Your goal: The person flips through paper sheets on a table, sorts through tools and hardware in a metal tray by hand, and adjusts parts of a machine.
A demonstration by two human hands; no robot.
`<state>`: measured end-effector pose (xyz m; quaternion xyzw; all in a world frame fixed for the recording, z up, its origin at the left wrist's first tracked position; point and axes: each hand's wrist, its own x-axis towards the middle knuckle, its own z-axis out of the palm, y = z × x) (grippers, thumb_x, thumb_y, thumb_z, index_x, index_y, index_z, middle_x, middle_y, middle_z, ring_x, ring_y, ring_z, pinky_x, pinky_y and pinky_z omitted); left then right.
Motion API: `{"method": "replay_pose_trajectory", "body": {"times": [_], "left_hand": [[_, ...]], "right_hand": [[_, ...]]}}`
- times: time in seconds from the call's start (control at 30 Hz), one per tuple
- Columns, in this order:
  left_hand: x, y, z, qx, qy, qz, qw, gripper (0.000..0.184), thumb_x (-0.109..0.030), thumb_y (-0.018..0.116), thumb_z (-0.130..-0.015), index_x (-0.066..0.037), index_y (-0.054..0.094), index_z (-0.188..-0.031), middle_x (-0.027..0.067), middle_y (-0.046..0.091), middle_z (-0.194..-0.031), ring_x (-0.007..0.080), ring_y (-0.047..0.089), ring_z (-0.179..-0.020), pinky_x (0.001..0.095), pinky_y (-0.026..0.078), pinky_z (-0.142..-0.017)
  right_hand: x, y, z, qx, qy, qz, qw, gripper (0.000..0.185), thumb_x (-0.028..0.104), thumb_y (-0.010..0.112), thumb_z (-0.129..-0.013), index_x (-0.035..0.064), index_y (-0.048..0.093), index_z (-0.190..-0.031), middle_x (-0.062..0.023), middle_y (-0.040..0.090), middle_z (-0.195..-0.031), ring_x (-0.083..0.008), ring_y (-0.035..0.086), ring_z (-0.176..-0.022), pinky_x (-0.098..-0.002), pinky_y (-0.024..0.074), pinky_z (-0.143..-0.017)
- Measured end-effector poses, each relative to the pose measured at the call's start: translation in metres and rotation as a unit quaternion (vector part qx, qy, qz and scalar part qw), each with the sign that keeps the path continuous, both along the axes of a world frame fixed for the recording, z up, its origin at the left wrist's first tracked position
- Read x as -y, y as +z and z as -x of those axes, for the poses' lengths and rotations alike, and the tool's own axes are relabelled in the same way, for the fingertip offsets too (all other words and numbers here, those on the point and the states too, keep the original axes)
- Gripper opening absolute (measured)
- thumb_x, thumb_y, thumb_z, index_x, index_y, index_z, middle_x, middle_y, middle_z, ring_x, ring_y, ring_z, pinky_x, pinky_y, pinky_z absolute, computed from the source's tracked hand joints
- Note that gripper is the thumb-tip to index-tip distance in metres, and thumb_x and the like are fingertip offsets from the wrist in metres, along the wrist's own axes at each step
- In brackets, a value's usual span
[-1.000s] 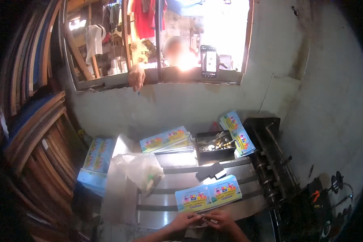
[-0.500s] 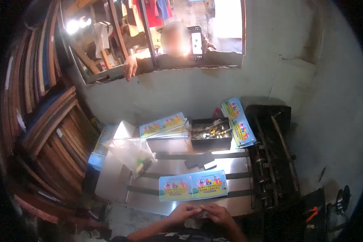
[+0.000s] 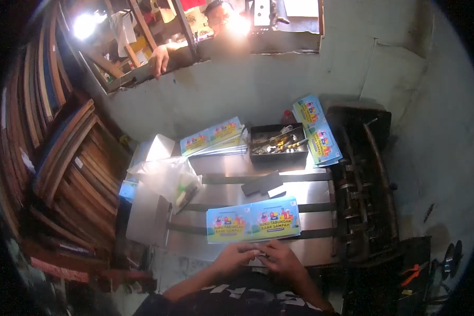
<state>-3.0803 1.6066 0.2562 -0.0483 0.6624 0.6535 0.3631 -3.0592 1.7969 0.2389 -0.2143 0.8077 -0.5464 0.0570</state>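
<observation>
- Blue-and-yellow printed sheets [image 3: 254,221], flat on a metal table [image 3: 315,246], lower centre of the frame.
- Left hand [image 3: 238,256] and right hand [image 3: 280,257] just below them, bottom centre, fingertips together (object between, if any, too small to make out).
- Black box [image 3: 280,160] of small items, slightly above centre; plastic bag [image 3: 166,176], left of centre.
- Another person's hand [image 3: 159,60] over the window ledge, upper left.

A dull grey-green wall [image 3: 221,92] spans the middle of the frame beneath a wide window opening [image 3: 186,26], a white light [image 3: 87,25] glares at upper left, wooden frames [image 3: 31,116] crowd the left, and a shiny metal tabletop [image 3: 221,191] lies centrally.
</observation>
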Motion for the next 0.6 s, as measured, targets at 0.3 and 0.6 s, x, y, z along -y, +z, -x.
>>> {"method": "replay_pose_trajectory", "body": {"times": [0.3,0.6], "left_hand": [[0.037,0.015,0.062,-0.041,-0.025,-0.038,0.998,0.026,-0.019,0.059,-0.084,0.001,0.062,-0.102,0.0013,0.06,-0.084,0.0069,0.05,-0.072,0.0219,0.041,-0.067],[0.074,-0.008,0.102,-0.063,0.002,-0.037,0.997,0.025,-0.017,0.061,-0.082,0.001,0.063,-0.1,0.0055,0.062,-0.087,0.0099,0.054,-0.078,0.0244,0.044,-0.071]], "right_hand": [[0.047,0.024,0.064,-0.24,-0.111,-0.073,0.962,0.027,0.007,0.071,-0.065,0.0048,0.065,-0.091,-0.008,0.058,-0.071,-0.023,0.058,-0.061,-0.0318,0.0453,-0.054],[0.066,0.018,0.119,-0.198,-0.011,-0.133,0.971,0.031,0.016,0.071,-0.069,0.0074,0.062,-0.097,-0.0095,0.062,-0.08,-0.0251,0.06,-0.071,-0.0359,0.0485,-0.063]]}}
